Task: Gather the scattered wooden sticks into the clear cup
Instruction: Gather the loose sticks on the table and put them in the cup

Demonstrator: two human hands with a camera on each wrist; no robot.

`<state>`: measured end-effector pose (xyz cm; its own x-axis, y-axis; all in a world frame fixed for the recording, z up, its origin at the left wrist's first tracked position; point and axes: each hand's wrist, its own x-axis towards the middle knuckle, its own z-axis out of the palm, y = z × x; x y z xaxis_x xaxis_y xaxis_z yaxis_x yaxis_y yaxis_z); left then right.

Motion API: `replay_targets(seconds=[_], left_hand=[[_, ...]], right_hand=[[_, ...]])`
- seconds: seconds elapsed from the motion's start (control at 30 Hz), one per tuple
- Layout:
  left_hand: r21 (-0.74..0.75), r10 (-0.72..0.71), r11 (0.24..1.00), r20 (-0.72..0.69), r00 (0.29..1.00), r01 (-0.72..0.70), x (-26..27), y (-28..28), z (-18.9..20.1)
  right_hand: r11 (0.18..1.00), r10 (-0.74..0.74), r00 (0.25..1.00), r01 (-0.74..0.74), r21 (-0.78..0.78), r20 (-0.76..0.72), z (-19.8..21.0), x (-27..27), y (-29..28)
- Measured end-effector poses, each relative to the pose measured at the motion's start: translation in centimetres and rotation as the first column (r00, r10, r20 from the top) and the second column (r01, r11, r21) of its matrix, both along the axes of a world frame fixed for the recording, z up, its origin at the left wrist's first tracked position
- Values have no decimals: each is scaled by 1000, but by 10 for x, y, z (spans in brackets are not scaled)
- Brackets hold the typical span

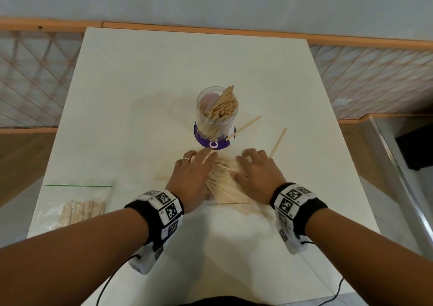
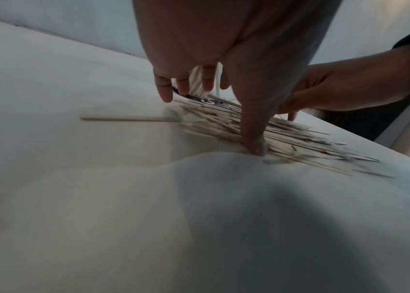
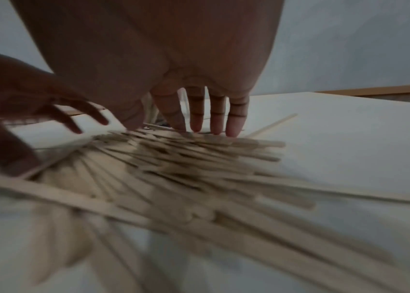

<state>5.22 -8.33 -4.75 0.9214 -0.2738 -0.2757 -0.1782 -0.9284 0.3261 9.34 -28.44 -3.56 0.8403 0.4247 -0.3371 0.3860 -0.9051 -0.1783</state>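
View from above of a white table [image 1: 145, 90]; a person's two bare forearms reach fwd from the bottom edge. Both hands lie palm-down on a heap of flat wooden sticks [image 1: 225, 184] near the table's centre. The left hand [image 1: 191, 176] has fingers straight and spread, resting on the heap's left side; a ring sits on one finger. In the left wrist view its thumb [image 2: 255, 138] presses down at the heap's near edge. The right hand [image 1: 256, 174] has fingers a little bent, tips touching the sticks, gripping nothing; in the right wrist view its fingertips [image 3: 233, 129] rest at the heap's far edge.

Just beyond the hands stands the clear cup [image 1: 216, 116], upright, already holding a thick bunch of sticks that lean to the right. A purple band w/ a white ring mark wraps its base; no words can be read on it. One stray stick [image 1: 244, 126] lies against the cup's right side, another [image 1: 278, 141] lies right of it, and one more [image 2: 129, 119] lies left of the heap.

At the table's near-left corner lies a clear zip bag [image 1: 79, 205] w/ a green seal strip, more sticks inside. Each wrist wears a black band w/ white blocks printed in black-and-white square codes; lettering on them is too small to read.
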Motion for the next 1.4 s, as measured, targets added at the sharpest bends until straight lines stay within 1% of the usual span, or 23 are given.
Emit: replay_targets(seconds=[0.1, 0.2, 0.27, 0.37, 0.57, 0.7, 0.77, 0.83, 0.87, 0.93, 1.0, 1.1, 1.2, 1.27, 1.3, 1.33, 1.4], left_hand=[[19, -32, 999, -40, 999, 33, 2, -8, -2], [19, 23, 1000, -15, 1000, -23, 1, -8, 1], [19, 54, 998, -24, 998, -54, -1, -5, 1], [-4, 81, 997, -44, 996, -81, -6, 1, -1], [-106, 146, 983, -50, 988, -151, -13, 11, 1], [-222, 168, 957, -93, 981, -185, -9, 23, 8], [-214, 165, 959, -107, 980, -185, -5, 31, 14], [-188, 165, 963, -160, 973, -194, -1, 39, 21], [-207, 169, 956, -189, 967, -207, 1, 42, 23], [-311, 185, 917, -227, 956, -252, 3, 43, 30], [-378, 212, 880, -229, 950, -287, 7, 40, 38], [-393, 273, 870, -119, 955, -298, 14, 33, 48], [-465, 334, 833, -11, 942, -301, 20, 27, 58], [-521, 342, 805, 18, 940, -283, 23, 23, 69], [-564, 355, 774, 11, 935, -287, 24, 22, 75], [-620, 376, 727, -2, 927, -296, 25, 24, 82], [-726, 456, 600, -34, 889, -335, 27, 33, 94]], right_hand=[[994, 103, 995, -103, -47, -7, 3, -11, 2], [971, 192, 981, -188, -145, 14, 5, -17, -3], [965, 216, 976, -209, -160, 32, 5, -17, -4], [974, 209, 977, -205, -100, 33, 5, -14, 4], [975, 216, 969, -206, 85, -118, 0, -9, 20], [971, 239, 967, -236, 46, -83, -4, -9, 27], [972, 232, 972, -230, 51, -38, -6, -9, 29], [975, 214, 977, -213, 66, -9, -7, -9, 32], [975, 211, 978, -211, 64, 6, -7, -9, 34], [972, 220, 974, -223, 71, 42, -6, -9, 37], [964, 226, 972, -233, 131, 67, -4, -9, 41], [950, 187, 981, -196, 243, 60, -1, -3, 47], [945, 125, 992, -128, 302, 31, 3, 5, 51], [915, 48, 999, -53, 400, 21, 7, 11, 50], [898, 8, 1000, -20, 439, 29, 8, 13, 49], [888, -29, 999, 9, 460, 36, 10, 16, 47], [869, -106, 994, 104, 484, -23, 18, 23, 44]])
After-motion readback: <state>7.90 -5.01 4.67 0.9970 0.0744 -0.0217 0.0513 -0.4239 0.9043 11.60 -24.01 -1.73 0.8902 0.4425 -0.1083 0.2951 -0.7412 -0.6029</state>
